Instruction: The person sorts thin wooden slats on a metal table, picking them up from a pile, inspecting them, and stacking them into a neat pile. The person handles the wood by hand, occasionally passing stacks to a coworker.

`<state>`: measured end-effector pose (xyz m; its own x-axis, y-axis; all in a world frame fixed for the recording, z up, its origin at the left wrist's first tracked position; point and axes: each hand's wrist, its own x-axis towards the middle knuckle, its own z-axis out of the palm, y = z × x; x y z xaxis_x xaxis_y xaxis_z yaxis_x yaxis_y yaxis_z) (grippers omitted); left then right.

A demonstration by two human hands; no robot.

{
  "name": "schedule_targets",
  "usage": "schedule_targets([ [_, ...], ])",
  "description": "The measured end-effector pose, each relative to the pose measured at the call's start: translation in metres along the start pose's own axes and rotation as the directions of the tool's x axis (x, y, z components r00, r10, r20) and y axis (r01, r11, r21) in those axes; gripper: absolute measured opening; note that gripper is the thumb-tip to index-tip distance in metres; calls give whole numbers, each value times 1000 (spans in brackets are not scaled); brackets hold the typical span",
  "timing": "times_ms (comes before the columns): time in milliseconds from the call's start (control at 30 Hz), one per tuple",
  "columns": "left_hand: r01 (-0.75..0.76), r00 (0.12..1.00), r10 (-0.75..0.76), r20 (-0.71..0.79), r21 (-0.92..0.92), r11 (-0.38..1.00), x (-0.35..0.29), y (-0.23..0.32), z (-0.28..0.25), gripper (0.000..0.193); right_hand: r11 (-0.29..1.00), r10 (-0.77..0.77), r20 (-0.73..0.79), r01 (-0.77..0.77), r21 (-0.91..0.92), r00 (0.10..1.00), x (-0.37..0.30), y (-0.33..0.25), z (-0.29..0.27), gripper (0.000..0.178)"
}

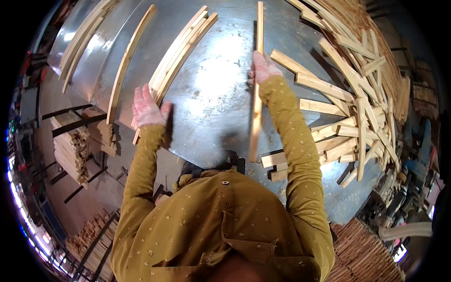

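My left hand (146, 109) lies with fingers extended across the near ends of a small group of pale wooden strips (181, 51), which sit side by side on the metal table (206, 113). Closed around one long wooden strip (256, 110) is my right hand (266, 68); the strip runs lengthwise away from me, its near end close to the table's front edge. To the left of the group a single strip (124, 68) lies apart. More strips (87, 40) rest together at the far left of the table.
A jumbled heap of wooden pieces (364, 113) covers the table's right side, some beside my right forearm. Stacked strips (70, 148) stand on a rack at the left. Another wood stack (361, 251) is at the lower right, near a grey hose (406, 231).
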<state>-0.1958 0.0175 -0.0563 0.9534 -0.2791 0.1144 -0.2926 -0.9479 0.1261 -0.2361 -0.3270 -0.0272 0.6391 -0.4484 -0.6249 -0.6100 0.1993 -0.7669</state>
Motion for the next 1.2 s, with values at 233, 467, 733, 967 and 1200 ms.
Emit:
schedule_targets([
  [233,764,593,441,674,-643,-44,-23,132,-8,71,812,-572,-297,477,-337,764,5,-10,45,78],
  [467,788,558,151,816,-579,212,23,111,20,76,87,-519,-191,-171,-982,833,68,36,-220,87],
  [733,304,880,-130,457,-331,894,30,294,54,116,222,-180,-301,-259,-940,937,40,39,-199,82],
  [967,536,720,-260,643,-278,797,64,260,65,99,706,-512,-377,128,-697,772,-17,67,-222,57],
  [1200,359,869,-127,479,-430,828,88,111,-50,62,891,-334,-658,453,13,675,-50,93,-265,47],
])
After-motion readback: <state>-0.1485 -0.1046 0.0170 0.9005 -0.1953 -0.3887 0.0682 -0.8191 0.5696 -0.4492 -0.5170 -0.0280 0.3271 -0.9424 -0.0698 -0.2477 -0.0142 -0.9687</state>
